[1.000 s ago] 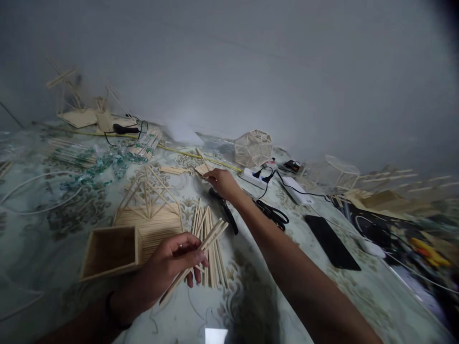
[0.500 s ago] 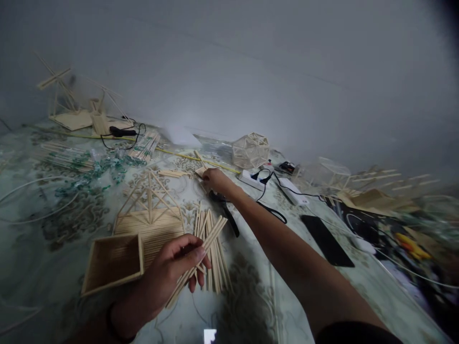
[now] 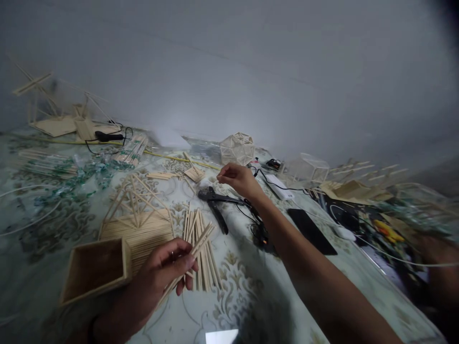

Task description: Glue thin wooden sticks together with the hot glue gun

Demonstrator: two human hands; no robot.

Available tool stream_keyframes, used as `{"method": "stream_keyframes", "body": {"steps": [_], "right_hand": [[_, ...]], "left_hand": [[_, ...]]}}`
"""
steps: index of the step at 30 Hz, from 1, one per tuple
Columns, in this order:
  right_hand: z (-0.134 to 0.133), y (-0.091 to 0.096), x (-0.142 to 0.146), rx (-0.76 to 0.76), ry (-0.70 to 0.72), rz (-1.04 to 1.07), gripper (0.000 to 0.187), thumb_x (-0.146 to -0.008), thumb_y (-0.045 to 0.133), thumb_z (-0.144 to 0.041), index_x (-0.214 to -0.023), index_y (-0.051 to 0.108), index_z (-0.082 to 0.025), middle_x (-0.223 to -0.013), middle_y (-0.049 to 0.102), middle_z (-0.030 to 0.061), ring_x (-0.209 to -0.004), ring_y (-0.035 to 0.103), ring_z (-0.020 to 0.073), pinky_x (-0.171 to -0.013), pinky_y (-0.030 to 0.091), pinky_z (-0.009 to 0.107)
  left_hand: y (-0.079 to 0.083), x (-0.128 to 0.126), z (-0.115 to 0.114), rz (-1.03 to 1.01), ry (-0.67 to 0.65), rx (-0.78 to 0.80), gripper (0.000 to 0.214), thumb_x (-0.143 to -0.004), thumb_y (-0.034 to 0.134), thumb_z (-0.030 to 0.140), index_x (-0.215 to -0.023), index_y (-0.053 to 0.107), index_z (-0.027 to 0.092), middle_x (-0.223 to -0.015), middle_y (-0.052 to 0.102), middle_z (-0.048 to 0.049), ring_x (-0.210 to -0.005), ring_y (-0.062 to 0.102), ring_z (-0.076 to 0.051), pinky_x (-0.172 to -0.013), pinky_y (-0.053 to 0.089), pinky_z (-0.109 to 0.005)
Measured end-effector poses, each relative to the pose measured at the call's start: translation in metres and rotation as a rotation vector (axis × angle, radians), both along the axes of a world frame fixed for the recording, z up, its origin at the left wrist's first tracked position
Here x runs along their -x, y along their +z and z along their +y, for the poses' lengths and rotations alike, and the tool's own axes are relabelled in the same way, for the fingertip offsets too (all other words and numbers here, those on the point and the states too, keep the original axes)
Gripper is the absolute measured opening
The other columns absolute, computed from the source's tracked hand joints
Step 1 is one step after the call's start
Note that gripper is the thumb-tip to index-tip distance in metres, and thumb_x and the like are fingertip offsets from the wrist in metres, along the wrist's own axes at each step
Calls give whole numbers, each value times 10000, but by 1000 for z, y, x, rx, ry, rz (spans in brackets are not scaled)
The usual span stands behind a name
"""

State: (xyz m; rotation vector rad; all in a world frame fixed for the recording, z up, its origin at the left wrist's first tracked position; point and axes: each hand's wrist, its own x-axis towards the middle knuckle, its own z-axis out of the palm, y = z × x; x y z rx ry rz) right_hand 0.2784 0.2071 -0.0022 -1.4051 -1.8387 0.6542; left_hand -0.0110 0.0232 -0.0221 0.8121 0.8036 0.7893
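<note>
My left hand [image 3: 172, 267] is closed round a few thin wooden sticks [image 3: 202, 240], held slantwise above a loose pile of sticks [image 3: 207, 267]. Farther off, my right hand [image 3: 238, 179] hovers with fingertips pressed together; anything between them is too small to see. Just below it lies a black tool [image 3: 215, 200] with two long handles, like a cutter. A small flat wooden piece [image 3: 194, 174] is left of the right hand. Beside my left hand stand an open wooden box [image 3: 65, 282] and a panel of glued sticks [image 3: 152, 234] with a stick frame on it.
Bundled sticks in plastic [image 3: 132, 149] and stick models [image 3: 53, 125] occupy the back left. A round stick lattice [image 3: 237, 149] stands by the wall. To the right are a black phone-like slab [image 3: 311, 231], cables and a white power strip [image 3: 281, 187]. Another person's blurred hand [image 3: 439, 253] shows at the right edge.
My right hand has moved away from the small wooden piece, to the right, uncovering the black tool. My left hand keeps its sticks. The view has shifted rightward, and a blurred hand appears far right.
</note>
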Motion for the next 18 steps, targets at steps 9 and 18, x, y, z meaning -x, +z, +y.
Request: {"method": "stream_keyframes", "body": {"steps": [9,18], "right_hand": [[6,-28,-4,47,-23,-10,207,-884,737,-366,-840,725,-163,-725,754,29,-669,725,167,-682,564,273],[51,-46,22,129,3,-322,280,-1034,695,-353,-1234,691,-157,-1202,730,84,-1000,736,219,-868,642,418]], "left_hand": [[-8,1,-3,36,5,0,382,-830,859,514,-900,721,164,-824,714,-20,-628,616,-119,-536,399,-222],[-4,-1,-2,54,-15,-19,449,-788,865,575,-872,701,165,-793,697,-22,-621,599,-127,-535,393,-232]]}}
